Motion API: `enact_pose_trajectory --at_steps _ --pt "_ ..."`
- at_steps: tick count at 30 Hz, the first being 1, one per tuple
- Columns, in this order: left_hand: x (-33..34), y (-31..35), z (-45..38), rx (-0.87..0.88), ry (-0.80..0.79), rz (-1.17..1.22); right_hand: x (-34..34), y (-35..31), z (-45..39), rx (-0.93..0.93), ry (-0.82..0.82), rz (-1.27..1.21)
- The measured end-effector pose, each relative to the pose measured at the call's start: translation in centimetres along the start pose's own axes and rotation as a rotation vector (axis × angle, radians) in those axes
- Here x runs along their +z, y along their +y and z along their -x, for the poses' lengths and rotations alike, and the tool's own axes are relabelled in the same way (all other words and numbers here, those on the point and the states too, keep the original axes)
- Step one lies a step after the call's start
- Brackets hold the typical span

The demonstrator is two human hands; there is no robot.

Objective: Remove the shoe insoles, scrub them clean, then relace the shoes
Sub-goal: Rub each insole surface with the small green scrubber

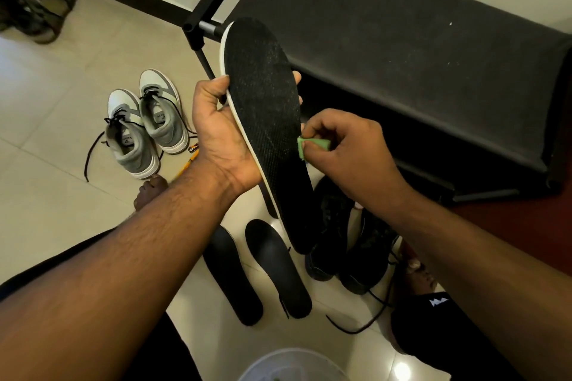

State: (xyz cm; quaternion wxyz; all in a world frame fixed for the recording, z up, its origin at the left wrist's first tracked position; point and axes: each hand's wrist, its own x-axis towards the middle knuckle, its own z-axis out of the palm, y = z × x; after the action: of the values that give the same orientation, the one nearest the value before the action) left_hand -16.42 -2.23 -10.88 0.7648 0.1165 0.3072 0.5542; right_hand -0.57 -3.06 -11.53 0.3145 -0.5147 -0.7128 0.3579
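Observation:
My left hand grips a long black insole with a white edge, holding it up at mid frame, toe end pointing away. My right hand pinches a small green scrub pad against the insole's right edge. Two more black insoles lie side by side on the floor below. A pair of black shoes with loose black laces stands to their right. A grey and white pair of sneakers with loosened black laces stands on the tiles at the left.
A black fabric shoe rack fills the upper right, its frame post just behind the insole. Dark sandals lie at the top left. A white basin rim shows at the bottom edge. My bare feet rest on the beige tiles.

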Motion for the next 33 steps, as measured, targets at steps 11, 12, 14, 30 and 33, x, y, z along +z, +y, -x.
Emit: enact_pose_trajectory --at_steps 11,12,14,30,33 --pt "-0.3 1.0 0.2 -0.002 -0.040 0.012 -1.6 0.3 -1.8 0.225 0.009 -0.385" --pt "-0.4 1.1 0.1 0.003 -0.045 0.014 -1.8 0.0 -1.7 0.217 -0.041 -0.460" --pt "-0.6 1.3 0.0 0.004 -0.058 0.024 -2.1 -0.5 -1.5 0.199 -0.140 -0.532" --pt "0.1 -0.6 -0.2 -0.104 0.081 -0.069 -0.3 -1.9 0.5 -0.240 -0.173 -0.169" --pt "0.3 -1.2 0.0 -0.130 0.144 -0.086 0.0 -1.9 0.6 -0.327 -0.169 -0.111"
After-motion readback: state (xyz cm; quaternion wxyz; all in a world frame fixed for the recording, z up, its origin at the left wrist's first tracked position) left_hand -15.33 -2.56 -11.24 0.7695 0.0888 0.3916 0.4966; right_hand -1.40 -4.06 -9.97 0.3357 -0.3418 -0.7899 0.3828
